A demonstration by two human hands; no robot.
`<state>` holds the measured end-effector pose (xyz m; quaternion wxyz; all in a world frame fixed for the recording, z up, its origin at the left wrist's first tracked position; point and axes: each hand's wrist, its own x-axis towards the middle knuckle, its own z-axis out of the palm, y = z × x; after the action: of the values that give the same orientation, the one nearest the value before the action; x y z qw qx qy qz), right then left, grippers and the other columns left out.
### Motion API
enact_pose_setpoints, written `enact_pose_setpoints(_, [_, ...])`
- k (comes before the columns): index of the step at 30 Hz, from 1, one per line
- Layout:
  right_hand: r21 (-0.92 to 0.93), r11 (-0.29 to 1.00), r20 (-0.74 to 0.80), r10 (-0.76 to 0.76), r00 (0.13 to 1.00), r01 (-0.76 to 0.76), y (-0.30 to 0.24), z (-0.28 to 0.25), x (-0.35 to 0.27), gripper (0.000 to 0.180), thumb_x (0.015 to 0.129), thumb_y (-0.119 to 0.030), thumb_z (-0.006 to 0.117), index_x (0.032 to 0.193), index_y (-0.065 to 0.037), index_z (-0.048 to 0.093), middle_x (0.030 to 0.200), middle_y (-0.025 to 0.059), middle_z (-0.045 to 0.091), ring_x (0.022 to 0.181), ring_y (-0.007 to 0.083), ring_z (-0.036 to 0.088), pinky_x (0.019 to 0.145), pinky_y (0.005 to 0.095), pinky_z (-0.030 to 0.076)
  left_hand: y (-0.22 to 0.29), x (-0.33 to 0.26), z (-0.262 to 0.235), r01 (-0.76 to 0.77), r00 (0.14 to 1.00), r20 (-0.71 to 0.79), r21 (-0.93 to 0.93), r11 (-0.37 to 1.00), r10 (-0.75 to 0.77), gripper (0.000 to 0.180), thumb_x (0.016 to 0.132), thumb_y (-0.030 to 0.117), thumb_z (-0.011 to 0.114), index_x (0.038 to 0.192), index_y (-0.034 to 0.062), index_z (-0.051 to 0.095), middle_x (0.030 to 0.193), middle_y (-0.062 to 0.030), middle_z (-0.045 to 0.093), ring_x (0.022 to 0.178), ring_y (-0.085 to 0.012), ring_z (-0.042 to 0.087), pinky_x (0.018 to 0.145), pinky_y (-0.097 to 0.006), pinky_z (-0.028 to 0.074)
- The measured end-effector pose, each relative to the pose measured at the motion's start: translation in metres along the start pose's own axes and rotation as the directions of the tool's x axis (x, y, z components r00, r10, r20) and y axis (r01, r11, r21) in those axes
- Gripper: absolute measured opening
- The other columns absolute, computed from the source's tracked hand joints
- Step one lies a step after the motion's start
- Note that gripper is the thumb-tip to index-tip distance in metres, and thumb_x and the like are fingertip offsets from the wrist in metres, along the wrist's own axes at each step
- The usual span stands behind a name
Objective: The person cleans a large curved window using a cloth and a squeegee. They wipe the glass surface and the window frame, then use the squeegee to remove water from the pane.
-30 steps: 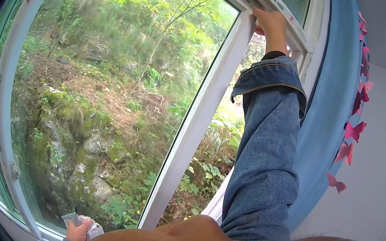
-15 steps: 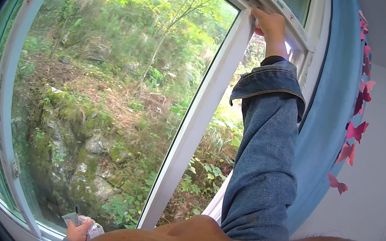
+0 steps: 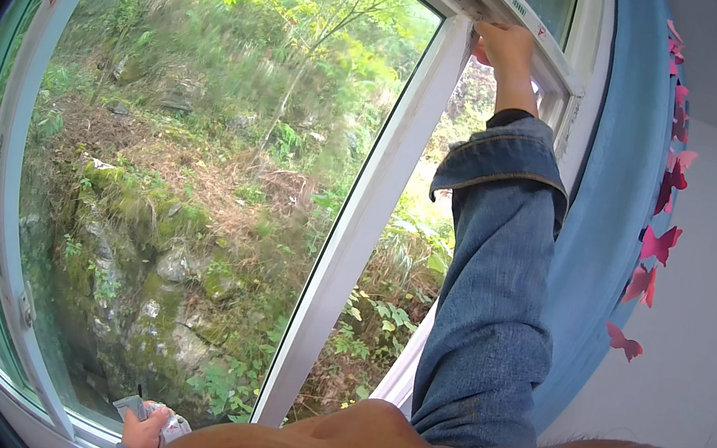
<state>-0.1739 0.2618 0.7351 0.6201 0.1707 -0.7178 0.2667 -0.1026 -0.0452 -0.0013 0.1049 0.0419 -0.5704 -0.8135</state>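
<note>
My right hand [image 3: 507, 50] reaches up to the top corner of the white window sash [image 3: 385, 172]. Its fingers are closed against the frame there, and a bit of pinkish red shows beneath them; what they pinch, if anything, is hidden. A rolled denim sleeve covers the raised arm. Low at the left, by the sill, my left hand [image 3: 146, 430] is closed around a grey flat-ended thing [image 3: 131, 406] with a thin dark tip. A crumpled white packet [image 3: 173, 425] with some print shows beside its fingers, partly hidden.
The glass pane [image 3: 202, 154] fills the left, with a rocky green slope beyond it and a ring-shaped light reflected on it. Another white sash upright [image 3: 9, 172] stands farther left. On the right hang a blue curtain [image 3: 605, 215] and a string of pink paper butterflies [image 3: 660, 243].
My right hand has shifted slightly right along the top of the frame, its fingers drawn in a little. The left hand keeps its hold, almost unmoved.
</note>
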Motion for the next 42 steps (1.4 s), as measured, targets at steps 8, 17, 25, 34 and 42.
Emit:
enact_pose_setpoints(8, [-0.362,0.931,-0.077,-0.088,0.993,0.055,-0.015,-0.002,0.002,0.024,0.075,-0.026,0.067,0.087,-0.006,0.072,0.075,0.0081,0.069,0.069,0.0179,0.067,0.064,0.0326,0.052,-0.003,0.002,0.002,0.008,1.0,0.002,0.011,1.0,-0.008,0.03,0.082,0.018,0.068,0.098,-0.0042,0.056,0.086,-0.011,0.063,0.073,-0.0161,0.059,0.064,-0.032,0.049])
enact_pose_setpoints(17, [-0.637,0.768,-0.088,0.01,0.996,-0.064,-0.069,0.009,-0.006,0.024,0.075,-0.021,0.061,0.094,-0.009,0.07,0.102,0.0119,0.067,0.099,0.0301,0.064,0.08,0.0393,0.05,-0.006,-0.001,-0.001,0.018,1.0,-0.015,0.023,1.0,-0.018,0.034,0.082,0.021,0.069,0.1,-0.005,0.056,0.088,-0.0117,0.063,0.075,-0.0166,0.058,0.065,-0.033,0.049])
enact_pose_setpoints(25, [-0.647,0.757,-0.052,0.072,0.996,-0.088,-0.073,0.014,0.008,0.019,0.073,-0.019,0.057,0.079,-0.007,0.07,0.075,0.0077,0.069,0.077,0.0233,0.067,0.074,0.035,0.048,-0.006,-0.009,-0.007,0.033,0.998,-0.056,0.044,0.998,-0.031,0.038,0.081,0.023,0.069,0.102,-0.0056,0.057,0.09,-0.0123,0.063,0.077,-0.017,0.058,0.067,-0.033,0.048])
enact_pose_setpoints(34, [-0.521,0.848,-0.061,0.078,0.995,-0.098,-0.052,0.019,0.005,0.026,0.073,-0.026,0.059,0.072,-0.001,0.068,0.071,0.0111,0.067,0.071,0.0241,0.065,0.069,0.0343,0.047,-0.004,-0.013,-0.011,0.048,0.995,-0.087,0.071,0.996,-0.041,0.042,0.08,0.026,0.07,0.104,-0.0063,0.057,0.092,-0.0129,0.063,0.079,-0.0175,0.057,0.068,-0.034,0.048])
enact_pose_setpoints(42, [0.118,0.982,0.044,0.144,0.989,-0.149,-0.008,0.014,0.032,0.019,0.071,-0.016,0.06,0.055,-0.007,0.054,0.051,0.0027,0.047,0.043,0.016,0.042,0.044,0.0314,0.033,-0.002,-0.011,-0.012,0.059,0.993,-0.11,0.118,0.991,-0.046,0.046,0.08,0.029,0.071,0.105,-0.007,0.058,0.094,-0.0135,0.063,0.08,-0.0179,0.056,0.069,-0.035,0.047])
